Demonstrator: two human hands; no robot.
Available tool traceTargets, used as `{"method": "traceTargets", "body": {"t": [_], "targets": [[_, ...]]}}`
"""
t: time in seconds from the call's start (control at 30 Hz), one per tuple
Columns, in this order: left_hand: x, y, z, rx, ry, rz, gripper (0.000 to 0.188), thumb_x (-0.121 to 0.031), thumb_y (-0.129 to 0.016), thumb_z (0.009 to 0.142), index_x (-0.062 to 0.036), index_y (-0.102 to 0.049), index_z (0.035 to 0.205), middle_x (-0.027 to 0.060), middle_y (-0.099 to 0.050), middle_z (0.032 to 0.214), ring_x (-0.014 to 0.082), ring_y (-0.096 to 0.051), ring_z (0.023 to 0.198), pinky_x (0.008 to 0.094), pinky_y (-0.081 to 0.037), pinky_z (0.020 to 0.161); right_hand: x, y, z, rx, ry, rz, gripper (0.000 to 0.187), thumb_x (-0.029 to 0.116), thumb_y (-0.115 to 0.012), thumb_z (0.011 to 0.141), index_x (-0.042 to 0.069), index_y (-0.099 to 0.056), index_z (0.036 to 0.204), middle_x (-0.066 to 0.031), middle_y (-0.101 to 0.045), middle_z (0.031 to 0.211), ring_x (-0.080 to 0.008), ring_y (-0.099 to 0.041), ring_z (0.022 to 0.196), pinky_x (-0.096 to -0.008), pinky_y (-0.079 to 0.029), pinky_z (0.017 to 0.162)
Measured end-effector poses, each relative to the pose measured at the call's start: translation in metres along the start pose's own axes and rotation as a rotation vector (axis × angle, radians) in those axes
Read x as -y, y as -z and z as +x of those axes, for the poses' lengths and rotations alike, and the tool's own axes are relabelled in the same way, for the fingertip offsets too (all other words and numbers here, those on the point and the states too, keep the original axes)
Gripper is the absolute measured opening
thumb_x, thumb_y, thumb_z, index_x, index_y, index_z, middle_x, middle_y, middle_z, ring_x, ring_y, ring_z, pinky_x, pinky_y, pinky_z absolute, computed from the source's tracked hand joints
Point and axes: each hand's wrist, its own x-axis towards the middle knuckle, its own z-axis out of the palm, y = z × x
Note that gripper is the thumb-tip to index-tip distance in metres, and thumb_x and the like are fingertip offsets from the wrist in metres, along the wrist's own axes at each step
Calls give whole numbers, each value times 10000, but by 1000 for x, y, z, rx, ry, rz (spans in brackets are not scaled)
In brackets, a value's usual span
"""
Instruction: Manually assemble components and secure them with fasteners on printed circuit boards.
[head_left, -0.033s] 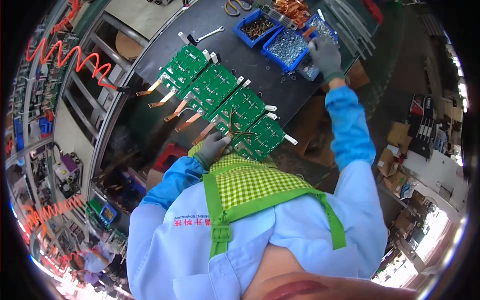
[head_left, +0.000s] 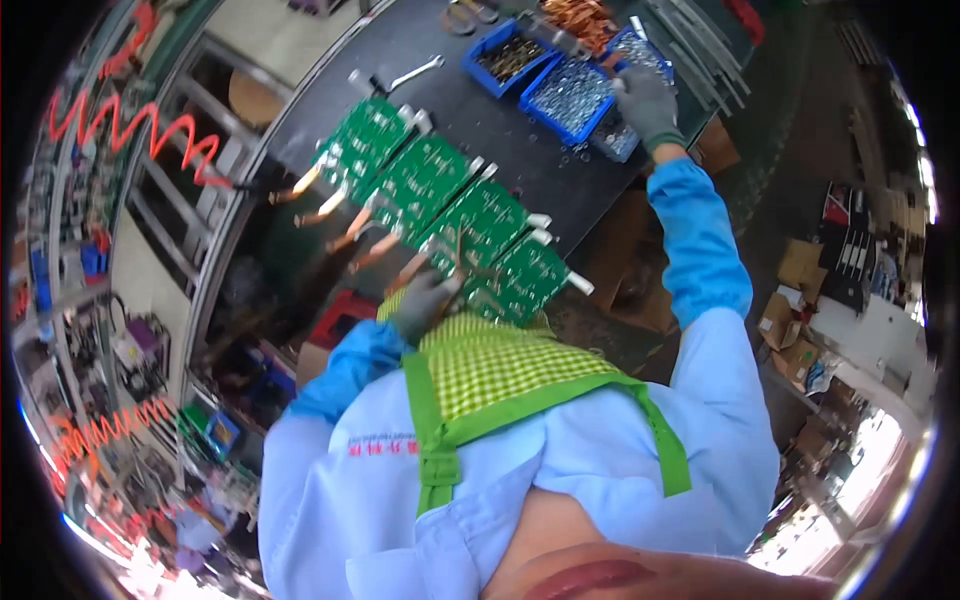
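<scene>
- The left hand (head_left: 425, 305), in a grey glove, rests at the near end of a row of green circuit boards (head_left: 440, 205) on the dark worktop (head_left: 400, 45). Its fingers are curled round a copper strip (head_left: 455, 265) that rises from the nearest circuit board (head_left: 520, 280), pinching it at the board's left edge.
- The nearest board lies just right of that hand, touching the fingertips, close to the person's green-checked apron (head_left: 500, 365).
- Four boards run in a slanted line from near right to far left, each overlapping or touching the next. Copper tabs (head_left: 340, 215) stick out from their left edges and white connectors (head_left: 540, 230) from their right edges.
- The right hand (head_left: 645, 105), also gloved in grey, is stretched far out on the right, well apart from the boards. It sits over the blue bins (head_left: 565, 95), at the rim between the tray of silvery screws and the smaller blue tray (head_left: 640, 50) beyond it. The fingers are bent downward into the parts; whether they pinch anything, I cannot tell.
- A further blue bin (head_left: 505, 60) with darker parts lies left of the screw tray, and a bin of copper pieces (head_left: 580, 15) lies at the far edge.
- A wrench (head_left: 415, 72) lies on the worktop far left of the bins.
- A red coiled hose (head_left: 140, 125) hangs at the far left, off the bench.
</scene>
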Motion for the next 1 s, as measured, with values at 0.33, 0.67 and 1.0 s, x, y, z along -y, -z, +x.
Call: {"method": "traceTargets", "body": {"t": [0.33, 0.67, 1.0], "targets": [[17, 9, -5, -127, 109, 9, 302, -227, -579, 856, 51, -557, 969, 96, -593, 845, 153, -583, 707, 265, -484, 617, 3, -74, 103, -62, -12, 130, 342, 351, -538, 834, 112, -571, 1076, -150, -558, 1062, -332, -577, 936, -434, -468, 799], [-6, 7, -11, 3, 108, -124, 307, -243, -576, 861, 42, -549, 971, 104, -608, 841, 141, -573, 714, 247, -476, 655, 27, -140, 30, 488, 65, -109, 237, 167, -486, 837, 114, -607, 1033, -139, -595, 1029, -337, -584, 968, -430, -481, 801], [-4, 8, -5, 5, 119, -107, 259, -210, -592, 855, 31, -551, 938, 93, -606, 826, 128, -563, 688, 249, -476, 644, 8, -111, 30, 433, 54, 82, 221, 253, -552, 825, 145, -596, 1013, -139, -583, 1013, -341, -568, 951, -452, -453, 791]]}}
